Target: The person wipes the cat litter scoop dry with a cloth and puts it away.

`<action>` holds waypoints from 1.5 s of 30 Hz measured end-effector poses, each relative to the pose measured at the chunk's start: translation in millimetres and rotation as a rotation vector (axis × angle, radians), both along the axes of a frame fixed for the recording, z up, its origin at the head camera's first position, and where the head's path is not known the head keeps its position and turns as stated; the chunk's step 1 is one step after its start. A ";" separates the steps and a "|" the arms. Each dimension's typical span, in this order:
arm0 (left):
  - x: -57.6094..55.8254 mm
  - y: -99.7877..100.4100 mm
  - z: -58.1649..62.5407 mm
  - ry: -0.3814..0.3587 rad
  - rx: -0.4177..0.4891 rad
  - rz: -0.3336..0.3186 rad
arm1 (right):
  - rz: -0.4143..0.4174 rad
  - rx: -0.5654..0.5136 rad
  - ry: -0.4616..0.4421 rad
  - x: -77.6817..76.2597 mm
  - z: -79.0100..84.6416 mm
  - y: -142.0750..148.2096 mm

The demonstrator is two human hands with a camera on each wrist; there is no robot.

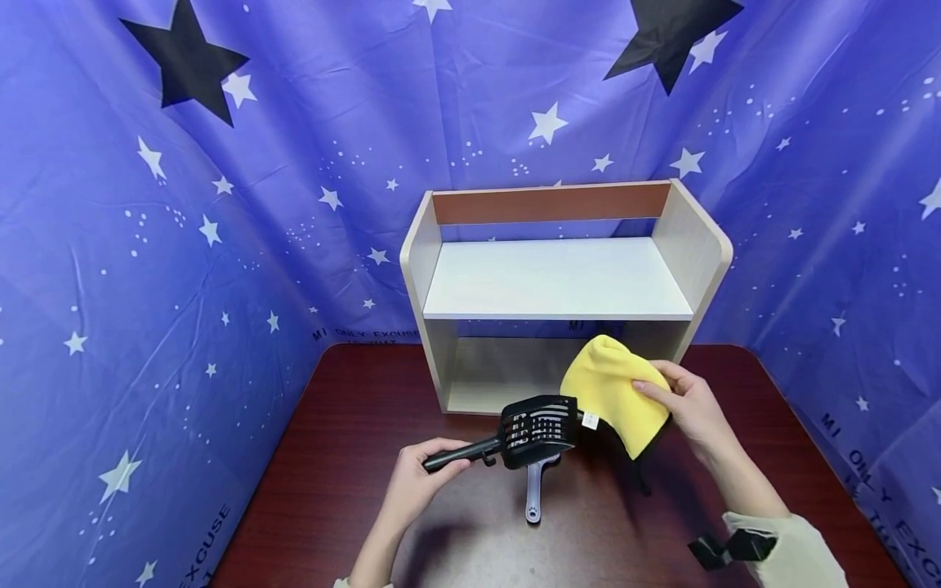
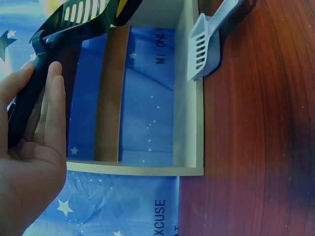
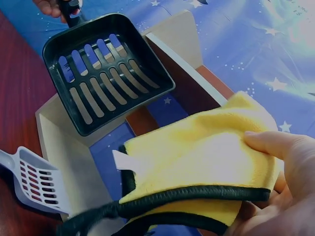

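Observation:
My left hand [image 1: 421,483] grips the handle of a black slotted litter scoop [image 1: 540,430], held up above the table. Between thumb and fingers, my right hand [image 1: 694,408] pinches a folded yellow cloth [image 1: 617,388] with dark edging and a white tag. The cloth hangs just right of the scoop's head; in the right wrist view the scoop [image 3: 78,105] and the cloth [image 3: 206,147] are close, and I cannot tell whether they touch. A smaller grey litter scoop [image 3: 39,182] lies on the table below, its handle [image 1: 533,494] toward me; the black scoop partly hides it in the head view.
A pale two-tier shelf [image 1: 559,278] stands at the back of the dark red wooden table [image 1: 331,457]. Its lower opening is partly behind the cloth. Blue curtains [image 1: 309,163] with stars surround the table. A black strap [image 1: 735,547] is around the right sleeve.

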State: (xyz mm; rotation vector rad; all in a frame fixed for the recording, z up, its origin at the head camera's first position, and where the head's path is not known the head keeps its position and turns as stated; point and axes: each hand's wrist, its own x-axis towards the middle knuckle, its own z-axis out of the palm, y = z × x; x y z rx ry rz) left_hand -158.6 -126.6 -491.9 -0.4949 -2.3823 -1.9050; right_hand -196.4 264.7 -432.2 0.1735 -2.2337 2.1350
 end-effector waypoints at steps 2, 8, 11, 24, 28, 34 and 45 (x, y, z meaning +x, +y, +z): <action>-0.2 0.7 0.7 -0.003 0.009 -0.019 | 0.008 0.065 0.031 0.2 1.1 -2.6; -0.7 3.9 2.9 0.000 0.017 -0.062 | 0.016 0.207 0.148 1.8 6.4 -15.5; -0.9 5.8 3.1 0.012 0.012 -0.075 | 0.009 0.243 0.211 1.7 8.6 -23.3; -3.3 12.2 4.3 -0.005 0.003 -0.093 | 0.005 0.350 0.343 -2.1 16.1 -49.0; -3.7 11.6 5.1 0.003 -0.009 -0.095 | 0.033 0.380 0.362 -5.1 18.3 -50.8; -4.5 11.9 5.2 0.024 -0.023 -0.113 | 0.164 0.357 0.350 -12.7 18.3 -49.8; -2.2 15.0 8.6 0.034 -0.037 -0.121 | 0.431 0.361 0.302 -20.3 13.5 -47.4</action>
